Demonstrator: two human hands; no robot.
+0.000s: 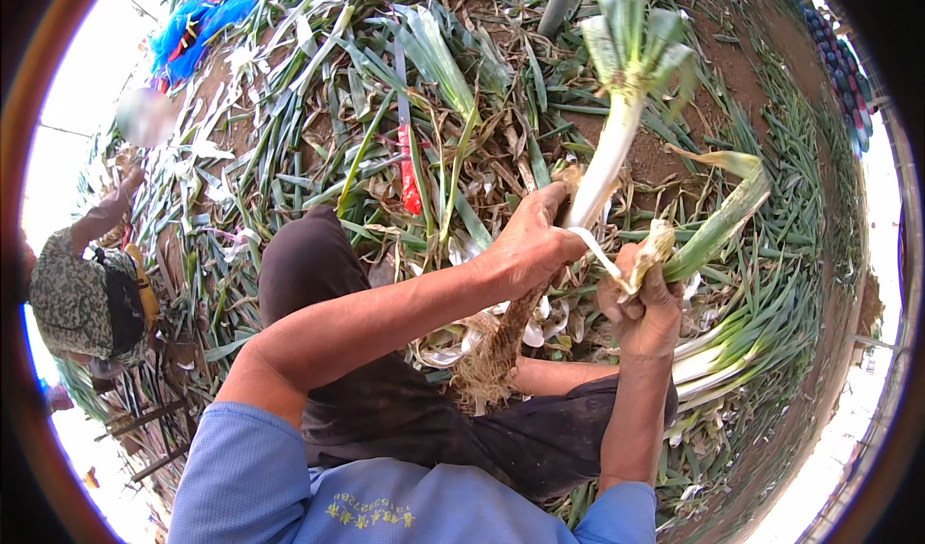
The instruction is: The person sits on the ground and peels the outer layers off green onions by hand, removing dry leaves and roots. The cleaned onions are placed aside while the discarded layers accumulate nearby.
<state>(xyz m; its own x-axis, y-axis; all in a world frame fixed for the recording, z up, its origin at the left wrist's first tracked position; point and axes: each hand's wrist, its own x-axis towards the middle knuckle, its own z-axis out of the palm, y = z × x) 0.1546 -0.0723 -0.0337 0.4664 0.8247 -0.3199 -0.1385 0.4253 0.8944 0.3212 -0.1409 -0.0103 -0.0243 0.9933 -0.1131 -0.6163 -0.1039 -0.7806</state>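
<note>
My left hand (pixel 540 239) is closed around the lower part of a thick white scallion stalk (pixel 613 146), its cut green leaves pointing away from me. Pinched in my right hand (pixel 645 305) is a peeled outer layer with a bent green leaf (pixel 723 219). A white strip of skin (pixel 598 251) stretches between the two hands. Below my left hand lies a brown, dry stalk with a tuft of roots (pixel 485 370); whether it joins the held scallion I cannot tell. Several peeled scallions (pixel 723 363) lie in a pile beside my right knee.
A knife with a red-wrapped handle (pixel 408 172) rests on leaf scraps (pixel 303 146). A grey pole (pixel 564 2) stands ahead. At left sits another person in a camouflage cap (pixel 79 298). Blue netting (pixel 199 34) lies far left. My bent knee (pixel 311 262) is at left.
</note>
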